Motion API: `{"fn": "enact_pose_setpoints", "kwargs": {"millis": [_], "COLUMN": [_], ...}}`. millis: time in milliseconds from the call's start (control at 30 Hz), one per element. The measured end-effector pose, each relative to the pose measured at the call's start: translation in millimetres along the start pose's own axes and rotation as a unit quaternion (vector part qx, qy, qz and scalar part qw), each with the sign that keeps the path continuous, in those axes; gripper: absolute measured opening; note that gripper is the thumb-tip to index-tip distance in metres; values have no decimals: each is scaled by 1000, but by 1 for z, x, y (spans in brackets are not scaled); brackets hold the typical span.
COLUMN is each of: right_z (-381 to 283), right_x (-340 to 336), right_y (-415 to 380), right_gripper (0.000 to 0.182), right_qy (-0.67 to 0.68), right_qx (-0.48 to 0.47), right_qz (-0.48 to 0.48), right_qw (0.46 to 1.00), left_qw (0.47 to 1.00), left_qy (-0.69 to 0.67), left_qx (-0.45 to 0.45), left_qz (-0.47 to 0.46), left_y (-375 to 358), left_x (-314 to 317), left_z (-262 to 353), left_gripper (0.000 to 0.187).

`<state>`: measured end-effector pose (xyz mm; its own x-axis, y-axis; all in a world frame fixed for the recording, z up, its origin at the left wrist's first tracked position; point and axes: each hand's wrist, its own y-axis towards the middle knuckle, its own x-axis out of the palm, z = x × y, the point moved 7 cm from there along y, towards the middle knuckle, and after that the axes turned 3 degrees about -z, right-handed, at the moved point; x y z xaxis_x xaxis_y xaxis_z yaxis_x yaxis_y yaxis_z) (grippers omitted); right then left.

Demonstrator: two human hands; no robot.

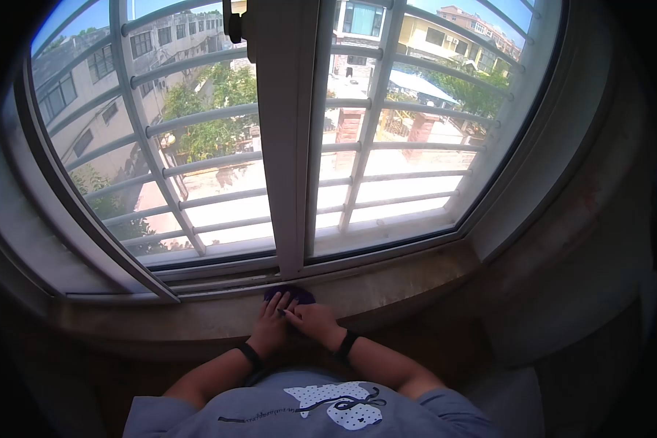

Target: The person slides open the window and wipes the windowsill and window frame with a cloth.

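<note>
A dark purple, rounded thing (304, 295), flat like a pad, lies on the window sill just below the middle of the window. Over its left part rests my left hand (271, 327), fingers stretched forward and slightly apart. My right hand (315, 321) is closed in a pinch right beside the left fingers. From its fingertips a small dark tip (281, 312) points at the left hand; I cannot tell what kind of thing it is. Most of the purple thing's near side is hidden under both hands. Each wrist wears a black band.
The stone sill (394, 288) runs across in front of me, with its front edge under my wrists. Behind it stand the sliding window's white middle frame (288, 146) and outer white bars (376, 102). A dark latch (235, 25) sits high on the frame.
</note>
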<state>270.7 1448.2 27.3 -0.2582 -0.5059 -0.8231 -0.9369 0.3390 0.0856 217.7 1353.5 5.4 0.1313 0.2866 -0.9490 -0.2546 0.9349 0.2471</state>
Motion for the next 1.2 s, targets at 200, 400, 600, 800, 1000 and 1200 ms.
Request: {"fn": "enact_pose_setpoints", "kwargs": {"millis": [200, 400, 600, 800, 1000, 1200], "right_z": [-95, -199, -244, -253, -258, -256], "right_x": [78, 152, 175, 174, 175, 184], "right_y": [49, 76, 81, 79, 80, 78], "right_gripper": [39, 37, 34, 30, 30, 27], "right_qy": [34, 8, -7, 33, 30, 33], "right_qx": [-74, -89, -81, -84, -101, -107], "right_qz": [-42, -60, -47, -83, -89, -76], "right_qw": [996, 994, 996, 992, 990, 991], "left_qw": [999, 997, 996, 995, 992, 991], "left_qy": [-35, -38, -32, -47, -44, -36], "left_qx": [-35, -59, -80, -75, -117, -129], "left_qz": [15, 15, 21, 37, 19, 28], "left_y": [-79, -164, -199, -208, -207, -210], "left_x": [-42, -81, -102, -102, -99, -95], "left_z": [-89, -174, -209, -215, -222, -222], "left_gripper": [73, 75, 71, 73, 67, 69]}}
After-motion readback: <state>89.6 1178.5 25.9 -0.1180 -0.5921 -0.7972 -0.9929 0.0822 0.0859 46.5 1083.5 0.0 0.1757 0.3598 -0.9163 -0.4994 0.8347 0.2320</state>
